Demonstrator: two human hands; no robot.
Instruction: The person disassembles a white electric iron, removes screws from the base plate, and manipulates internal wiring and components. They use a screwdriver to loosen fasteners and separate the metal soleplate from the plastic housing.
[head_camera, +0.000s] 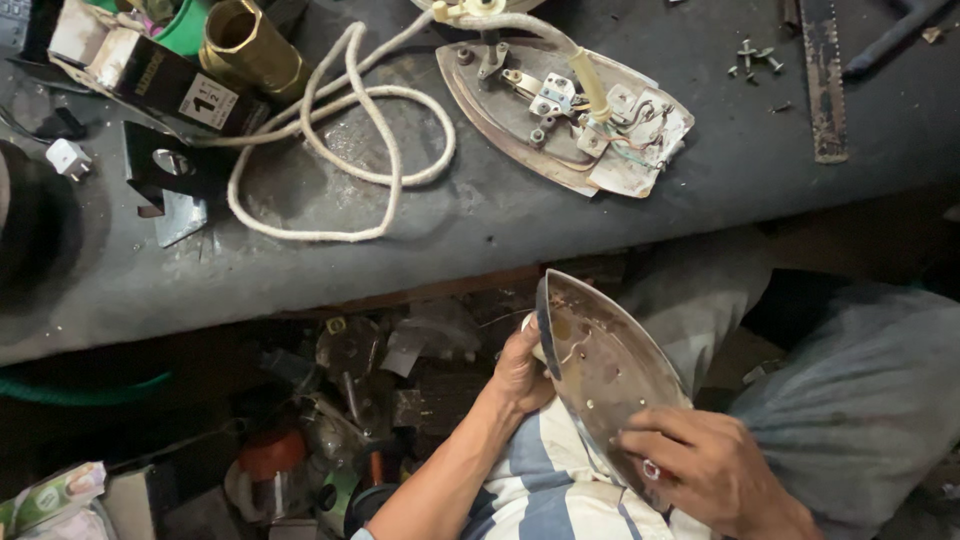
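Got my left hand (522, 372) and right hand (700, 470) both clamped on an iron cover shell (600, 370), held over my lap below the workbench's (480, 215) front edge. The opened-up iron soleplate (565, 120) and its white cord (350, 130) sit near the back edge.

Single view only, head-worn camera, aimed steeply down over wearer's lap. Dark workbench (480, 215) taken as landmark: its top fills upper half of frame, its front edge runs slightly tilted across middle. Below that edge, wearer's knees and cluttered floor seen. Close range: left hand (522, 372) and right hand (705, 468) caught large in lower frame, just below bench edge. No second view supplied, so no shared area.
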